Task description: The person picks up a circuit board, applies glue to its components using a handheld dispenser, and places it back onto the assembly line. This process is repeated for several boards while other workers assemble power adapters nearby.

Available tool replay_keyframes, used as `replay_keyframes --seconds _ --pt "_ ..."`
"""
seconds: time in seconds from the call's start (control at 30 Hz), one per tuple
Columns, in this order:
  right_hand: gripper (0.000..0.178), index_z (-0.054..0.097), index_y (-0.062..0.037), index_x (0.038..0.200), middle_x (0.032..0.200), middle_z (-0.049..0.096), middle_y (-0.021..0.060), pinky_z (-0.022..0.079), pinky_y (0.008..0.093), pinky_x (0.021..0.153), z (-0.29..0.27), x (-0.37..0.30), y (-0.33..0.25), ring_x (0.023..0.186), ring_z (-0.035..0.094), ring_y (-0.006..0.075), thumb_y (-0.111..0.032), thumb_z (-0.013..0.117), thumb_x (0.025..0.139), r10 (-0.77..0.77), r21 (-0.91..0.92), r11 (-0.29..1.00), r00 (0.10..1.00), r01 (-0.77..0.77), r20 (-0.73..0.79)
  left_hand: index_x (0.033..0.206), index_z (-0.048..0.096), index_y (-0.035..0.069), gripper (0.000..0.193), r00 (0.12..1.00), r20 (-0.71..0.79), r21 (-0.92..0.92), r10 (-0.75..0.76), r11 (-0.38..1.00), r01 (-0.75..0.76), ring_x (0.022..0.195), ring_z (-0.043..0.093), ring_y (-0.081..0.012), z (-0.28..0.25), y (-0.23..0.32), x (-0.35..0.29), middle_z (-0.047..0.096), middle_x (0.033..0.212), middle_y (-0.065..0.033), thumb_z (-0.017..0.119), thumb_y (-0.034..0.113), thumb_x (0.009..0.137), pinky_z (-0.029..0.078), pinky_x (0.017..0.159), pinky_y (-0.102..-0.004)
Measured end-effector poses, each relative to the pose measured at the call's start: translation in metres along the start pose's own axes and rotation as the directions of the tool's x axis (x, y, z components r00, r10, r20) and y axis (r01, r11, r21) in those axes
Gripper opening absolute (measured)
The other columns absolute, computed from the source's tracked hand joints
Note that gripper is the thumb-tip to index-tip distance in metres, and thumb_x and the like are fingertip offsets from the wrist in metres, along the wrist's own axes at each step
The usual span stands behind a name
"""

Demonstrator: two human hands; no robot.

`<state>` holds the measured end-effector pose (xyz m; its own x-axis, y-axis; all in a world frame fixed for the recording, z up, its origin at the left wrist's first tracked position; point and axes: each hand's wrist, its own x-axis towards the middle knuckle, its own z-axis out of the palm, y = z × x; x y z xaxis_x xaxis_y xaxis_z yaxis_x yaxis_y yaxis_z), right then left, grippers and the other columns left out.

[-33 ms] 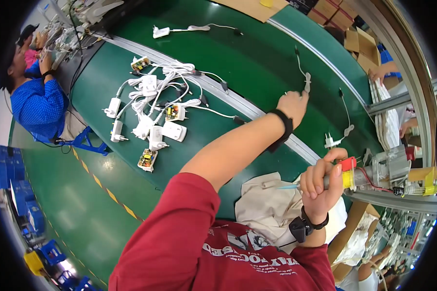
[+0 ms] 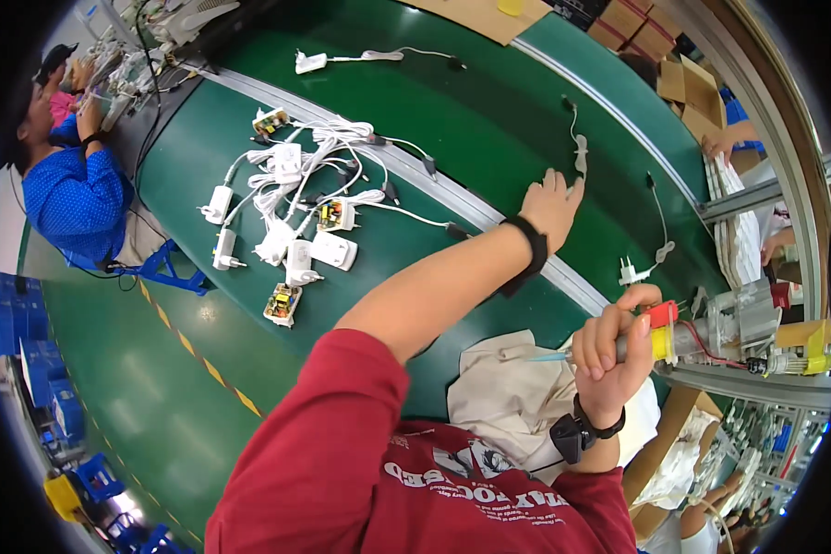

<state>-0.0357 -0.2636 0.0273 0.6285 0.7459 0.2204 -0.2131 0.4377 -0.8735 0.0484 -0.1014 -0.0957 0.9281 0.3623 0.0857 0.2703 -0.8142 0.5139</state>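
Cable (image 2: 581,148), white, bundled, lies on green conveyor belt (image 2: 452,115), near end at left hand (image 2: 552,210); fingers extended, can't tell if pinching. Right hand (image 2: 609,355) wraps blue-tipped wired tool (image 2: 660,343) near beige cloth (image 2: 494,383). White adapters (image 2: 334,250) heaped on desk (image 2: 185,152).

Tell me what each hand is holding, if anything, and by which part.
Right hand: a tool, gripped between its blue tip and yellow band. Left hand: at a white cable; can't tell whether it's held.
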Motion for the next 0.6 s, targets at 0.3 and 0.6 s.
replay_keyframes --seconds 0.3,0.6 --pt "0.026 0.040 -0.0080 0.100 0.048 0.029 -0.0046 0.020 0.0200 0.033 -0.011 0.005 0.008 0.035 0.024 0.0039 -0.034 0.042 0.098 -0.016 -0.032 0.999 0.999 0.015 -0.041 0.105 0.059 -0.002 0.037 0.915 -0.379 0.326 0.140 0.945 -0.010 0.107 0.054 -0.0374 -0.166 -0.125 -0.123 0.053 0.115 -0.0260 0.066 0.020 0.077 0.047 0.088 -0.0446" --pt "0.026 0.040 -0.0079 0.097 0.048 0.028 -0.0050 0.020 0.0206 0.034 0.002 0.006 0.017 0.035 0.024 0.0037 -0.034 0.043 0.098 -0.020 -0.040 0.999 0.999 0.019 -0.026 0.096 0.054 0.004 0.024 0.820 -0.282 0.322 -0.498 0.756 0.570 0.086 0.061 -0.0369 -0.208 -0.247 -0.160 0.063 0.092 -0.0163 0.063 0.020 0.081 0.050 0.070 -0.0455"
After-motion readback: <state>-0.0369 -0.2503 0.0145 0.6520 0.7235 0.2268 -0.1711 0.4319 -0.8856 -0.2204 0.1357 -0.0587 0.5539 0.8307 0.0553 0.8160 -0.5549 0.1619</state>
